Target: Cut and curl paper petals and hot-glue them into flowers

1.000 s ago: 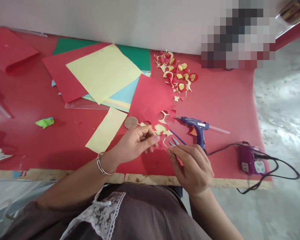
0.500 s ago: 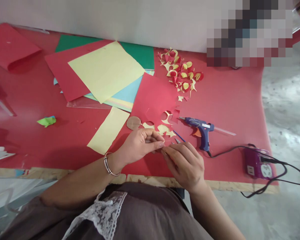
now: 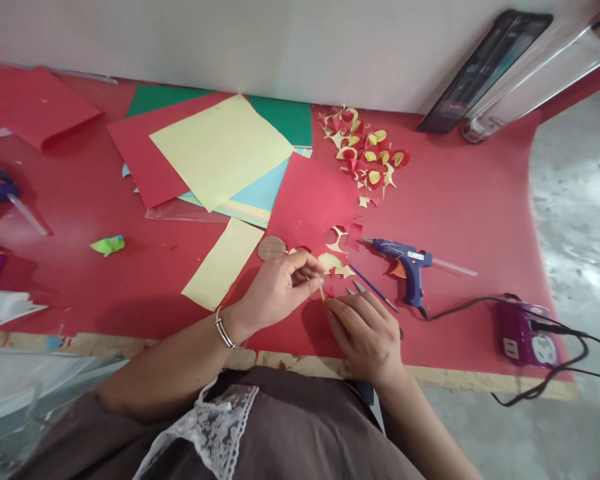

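Observation:
My left hand (image 3: 293,287) is closed in a pinch over the red table covering, and a bracelet circles its wrist. A thin pale strip (image 3: 323,292), perhaps paper, runs from its fingertips down to my right hand (image 3: 367,333), whose thumb and fingers are also pressed together at the strip's lower end. Beyond the fingers lie yellow paper scraps (image 3: 330,262) and a red sheet (image 3: 313,193) with cut-outs along its lower edge. A slim blue rod (image 3: 373,287) and pointed metal tips (image 3: 359,287) show just past my right hand, which hides part of them.
A blue glue gun (image 3: 405,260) lies to the right, its cord near a purple power socket (image 3: 525,333). Red and yellow petal-like pieces (image 3: 365,147) are heaped behind. Leftward are a yellow strip sheet (image 3: 225,263), stacked sheets (image 3: 220,147), a round wooden disc (image 3: 271,249) and a green piece (image 3: 109,245).
The pale strip now shows between my fingertips, where it was barely visible before. My right hand has drawn slightly down and left. The whole view has shifted a little.

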A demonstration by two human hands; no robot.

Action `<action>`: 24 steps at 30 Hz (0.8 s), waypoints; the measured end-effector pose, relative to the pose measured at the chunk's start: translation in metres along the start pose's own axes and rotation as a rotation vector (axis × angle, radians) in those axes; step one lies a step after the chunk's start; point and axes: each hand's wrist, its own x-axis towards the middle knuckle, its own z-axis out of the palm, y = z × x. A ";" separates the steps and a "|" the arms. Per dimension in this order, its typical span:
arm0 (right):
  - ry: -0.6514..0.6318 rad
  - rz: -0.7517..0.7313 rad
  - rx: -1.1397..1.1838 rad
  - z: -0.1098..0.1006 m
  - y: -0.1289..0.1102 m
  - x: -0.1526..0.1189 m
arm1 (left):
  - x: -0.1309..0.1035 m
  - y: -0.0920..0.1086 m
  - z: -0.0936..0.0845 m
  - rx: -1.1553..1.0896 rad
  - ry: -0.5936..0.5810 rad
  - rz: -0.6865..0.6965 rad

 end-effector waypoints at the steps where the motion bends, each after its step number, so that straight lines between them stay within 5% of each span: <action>1: -0.001 0.009 -0.007 0.001 0.001 -0.002 | 0.001 0.002 -0.004 0.027 0.039 0.012; 7: 0.024 0.084 -0.093 0.006 0.007 -0.011 | 0.007 -0.002 -0.046 0.354 0.400 0.085; 13: -0.002 0.118 -0.152 0.008 0.008 -0.015 | 0.014 -0.016 -0.075 0.859 0.383 0.132; 17: -0.008 0.114 -0.155 0.008 0.008 -0.020 | 0.031 -0.015 -0.076 0.938 0.361 0.120; 24: 0.020 0.093 -0.132 0.003 0.006 -0.020 | 0.071 -0.008 -0.064 0.952 0.283 -0.108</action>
